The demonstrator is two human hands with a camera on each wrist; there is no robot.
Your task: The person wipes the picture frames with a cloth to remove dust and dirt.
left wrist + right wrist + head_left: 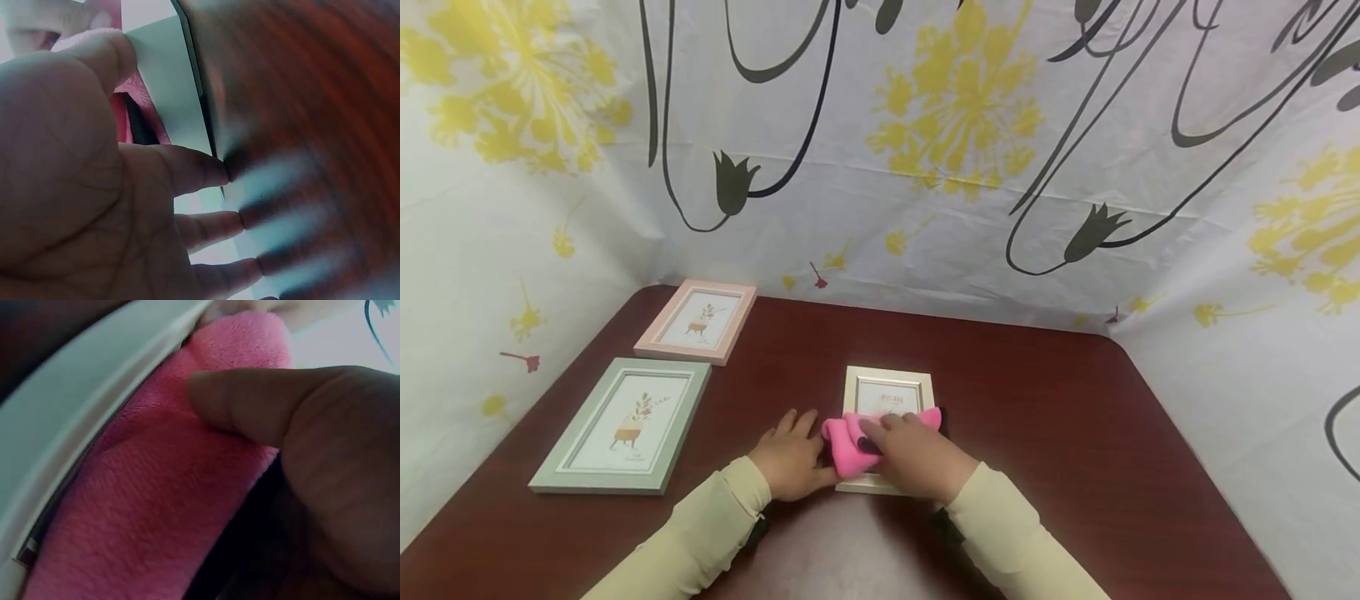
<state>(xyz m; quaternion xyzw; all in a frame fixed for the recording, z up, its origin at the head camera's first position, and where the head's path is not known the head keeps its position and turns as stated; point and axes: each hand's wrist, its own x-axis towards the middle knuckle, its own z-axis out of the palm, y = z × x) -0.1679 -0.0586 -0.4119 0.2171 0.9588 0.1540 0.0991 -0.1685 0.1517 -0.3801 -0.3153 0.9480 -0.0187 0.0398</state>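
Observation:
A cream-gold picture frame (pixel 889 374) lies face up on the table, its printed text upside down in the head view. My right hand (pixel 925 457) holds a folded pink cloth (pixel 847 450) with dark patches against the lower part of the frame, hiding much of the picture. In the right wrist view the thumb (pixel 234 403) presses into the fuzzy cloth. On the frame's left side is my left hand (pixel 786 462), fingers spread with their tips on the table. Its thumb (pixel 115 59) touches the frame's edge in the left wrist view.
A pink picture frame (pixel 739 321) lies at the table's back left corner, with a larger green frame (pixel 550 481) just in front of it. The dark red wooden table (pixel 1037 400) is enclosed by a white sheet (pixel 850 225) with flower prints.

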